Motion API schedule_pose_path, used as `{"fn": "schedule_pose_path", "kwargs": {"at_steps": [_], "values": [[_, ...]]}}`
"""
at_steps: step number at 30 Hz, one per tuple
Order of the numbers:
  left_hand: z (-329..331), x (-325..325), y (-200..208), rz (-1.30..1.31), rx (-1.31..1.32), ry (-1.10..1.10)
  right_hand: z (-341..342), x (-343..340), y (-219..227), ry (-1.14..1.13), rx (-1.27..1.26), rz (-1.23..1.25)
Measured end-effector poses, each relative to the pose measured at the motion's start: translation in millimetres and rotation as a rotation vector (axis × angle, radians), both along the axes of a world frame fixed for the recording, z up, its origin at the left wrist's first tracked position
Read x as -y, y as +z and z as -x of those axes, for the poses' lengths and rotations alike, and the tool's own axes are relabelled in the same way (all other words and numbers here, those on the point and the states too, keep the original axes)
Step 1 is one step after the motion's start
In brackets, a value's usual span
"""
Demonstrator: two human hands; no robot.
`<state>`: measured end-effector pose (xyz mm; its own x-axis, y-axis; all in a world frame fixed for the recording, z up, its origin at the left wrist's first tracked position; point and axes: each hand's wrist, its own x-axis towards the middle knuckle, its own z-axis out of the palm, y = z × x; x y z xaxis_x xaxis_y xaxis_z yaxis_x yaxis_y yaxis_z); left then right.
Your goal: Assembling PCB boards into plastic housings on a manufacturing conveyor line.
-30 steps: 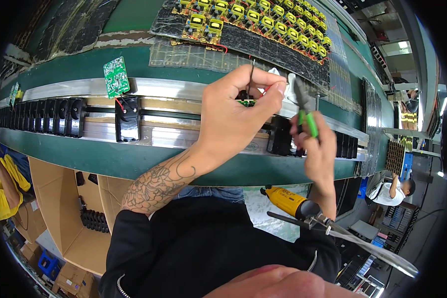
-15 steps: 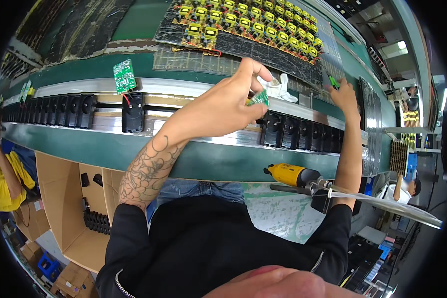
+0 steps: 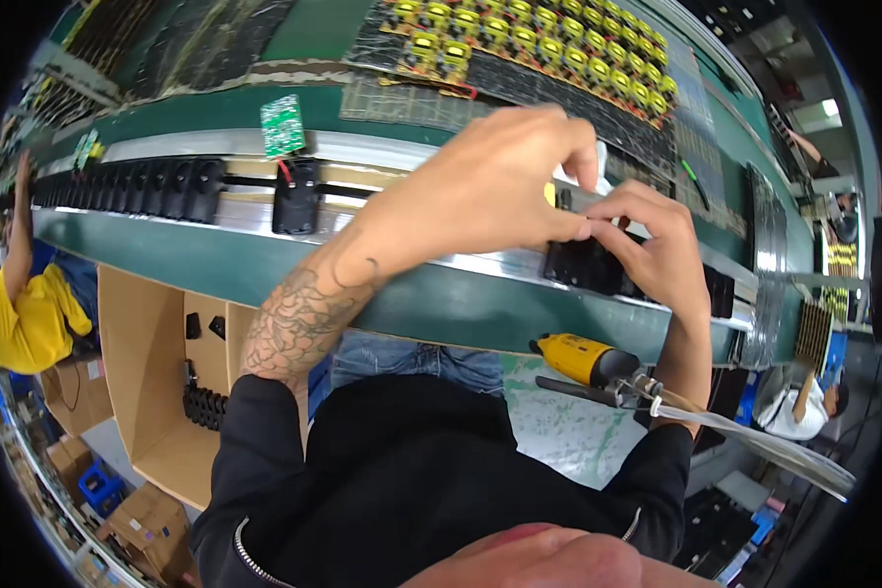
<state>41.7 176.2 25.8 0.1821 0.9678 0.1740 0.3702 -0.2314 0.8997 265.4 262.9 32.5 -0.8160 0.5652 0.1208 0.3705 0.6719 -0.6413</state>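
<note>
My left hand (image 3: 510, 181) is bent over the right part of the rail, thumb and fingers closed around a small circuit board; only its yellow component (image 3: 550, 194) peeks out. Thumb to thumb with it is my right hand (image 3: 657, 240), its fingertips pinched together, and what they grip is hidden. Beneath both hands sit black plastic cases (image 3: 583, 267) in the rail, partly covered. Farther left, a green circuit board (image 3: 282, 127) leans out of a single black case (image 3: 296, 196), joined by red wires.
A dark board carrying rows of yellow-topped circuit boards (image 3: 598, 69) lies beyond the rail. A green pen-like tool (image 3: 694, 183) rests right of it. More black cases (image 3: 147, 191) line the rail's left. A yellow power screwdriver (image 3: 578, 359) hangs near the bench edge, a cardboard box (image 3: 152, 392) stands below.
My right hand has left the green tool on the bench and come over to the left hand. The left hand has lowered toward the cases with the circuit board. The view has shifted slightly.
</note>
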Motion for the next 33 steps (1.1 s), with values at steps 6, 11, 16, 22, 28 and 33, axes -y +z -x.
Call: {"fn": "schedule_pose_path", "kwargs": {"at_steps": [6, 11, 16, 22, 28, 33], "values": [[-4.7, -14.7, -18.3, -0.055, 0.298, 0.029, -11.8, 4.2, -17.1, -0.169, -0.049, 0.196], [-17.8, -22.3, -33.7, -0.032, 0.520, 0.073, -13.9, 7.5, -30.7, -0.268, -0.097, 0.326], [-23.5, -23.9, -41.3, -0.067, 0.549, 0.060, -12.4, 11.6, -33.2, -0.275, -0.097, 0.310], [-17.6, -20.5, -49.0, -0.048, 0.508, 0.081, -10.0, 17.5, -38.3, -0.268, -0.028, 0.187], [-16.2, -16.9, -50.1, -0.076, 0.426, 0.128, -2.8, 21.9, -37.6, -0.367, 0.015, 0.188], [-14.9, -13.7, -49.6, -0.029, 0.448, 0.128, 1.7, 23.3, -33.9, -0.411, 0.038, 0.211]]}}
